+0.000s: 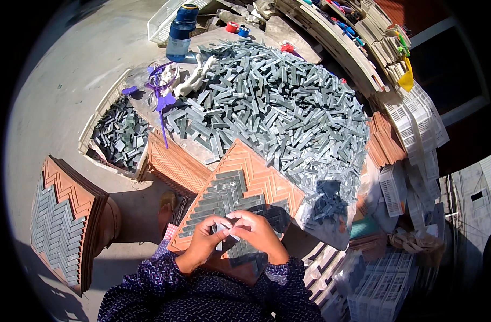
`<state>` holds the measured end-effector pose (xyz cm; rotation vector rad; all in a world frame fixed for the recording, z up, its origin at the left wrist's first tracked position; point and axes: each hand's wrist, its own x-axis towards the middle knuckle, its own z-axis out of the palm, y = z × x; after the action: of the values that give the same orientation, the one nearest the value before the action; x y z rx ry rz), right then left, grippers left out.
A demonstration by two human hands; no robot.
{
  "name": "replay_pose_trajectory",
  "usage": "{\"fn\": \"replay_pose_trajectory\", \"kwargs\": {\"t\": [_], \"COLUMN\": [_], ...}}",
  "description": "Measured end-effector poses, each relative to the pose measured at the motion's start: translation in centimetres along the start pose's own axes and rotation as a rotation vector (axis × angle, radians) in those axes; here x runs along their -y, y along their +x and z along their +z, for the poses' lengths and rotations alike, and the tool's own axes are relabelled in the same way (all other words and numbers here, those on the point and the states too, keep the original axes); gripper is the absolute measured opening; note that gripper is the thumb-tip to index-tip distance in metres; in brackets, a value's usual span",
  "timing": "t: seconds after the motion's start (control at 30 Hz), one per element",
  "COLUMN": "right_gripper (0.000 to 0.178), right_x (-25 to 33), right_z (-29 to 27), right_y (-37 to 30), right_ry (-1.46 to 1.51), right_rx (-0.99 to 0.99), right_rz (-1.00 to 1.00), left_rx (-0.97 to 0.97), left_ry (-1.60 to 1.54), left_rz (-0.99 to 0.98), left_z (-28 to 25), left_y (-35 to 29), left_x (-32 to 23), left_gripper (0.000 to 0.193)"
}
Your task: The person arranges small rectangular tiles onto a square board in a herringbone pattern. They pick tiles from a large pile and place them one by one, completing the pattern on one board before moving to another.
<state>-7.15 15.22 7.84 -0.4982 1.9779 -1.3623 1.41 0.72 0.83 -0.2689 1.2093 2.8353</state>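
Observation:
Over a terracotta-coloured herringbone mould (291,196) in front of me, my left hand (203,244) and my right hand (257,234) meet at the fingertips. Both hands are closed in a pinch, and a small grey tile strip (219,246) shows below the left fingers. A lighter bit shows between the fingertips, largely hidden by them. Dark grey strips (218,196) fill much of the mould's left and middle slots in a zigzag, while bare orange slots show along its upper right. Beyond the mould lies a large heap of loose grey strips (277,102).
At left, a stack of moulds (97,206) carries a grey-filled one on top. A white crate (87,126) holds dark tile pieces. A blue bottle (178,45), purple headband-like item (162,80) and white gloves (194,78) lie behind. White plastic baskets (387,284) stand at right.

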Motion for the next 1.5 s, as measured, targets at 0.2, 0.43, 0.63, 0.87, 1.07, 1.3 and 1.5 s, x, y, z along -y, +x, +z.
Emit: {"fn": "replay_pose_trajectory", "kwargs": {"t": [0.2,0.43,0.63,0.87,1.07,1.3,1.5], "right_gripper": [0.036,0.036,0.027,0.026,0.025,0.025,0.022], "right_x": [-0.8,-2.8,-1.7,-0.2,-0.8,-0.1,0.2], "right_z": [-0.8,-4.5,-6.1,-5.0,-4.7,-4.2,-2.0], "right_y": [0.2,4.8,9.1,11.1,12.4,11.9,5.6], "right_ry": [0.018,0.101,0.595,-0.733,-0.89,-0.743,-0.279], "right_rx": [-0.084,-0.211,-0.046,-0.363,-0.31,-0.386,-0.216], "right_rz": [0.039,-0.073,-0.024,-0.47,-0.573,-0.498,-0.078], "left_rx": [-0.118,-0.002,0.085,0.134,0.137,0.082,-0.094], "left_ry": [-0.223,-0.271,-0.387,-0.464,-0.467,-0.506,-0.575], "left_rz": [-0.133,-0.265,-0.328,-0.47,-0.481,-0.441,-0.259], "left_z": [0.7,0.9,-0.5,-0.4,-0.7,-0.9,-1.1], "left_y": [-0.4,-0.8,-0.9,-0.7,-0.6,-0.4,0.4], "left_x": [-1.8,-3.0,-1.8,-2.3,-2.0,-1.8,-2.8], "left_gripper": [0.041,0.044,0.041,0.039,0.037,0.033,0.034]}}
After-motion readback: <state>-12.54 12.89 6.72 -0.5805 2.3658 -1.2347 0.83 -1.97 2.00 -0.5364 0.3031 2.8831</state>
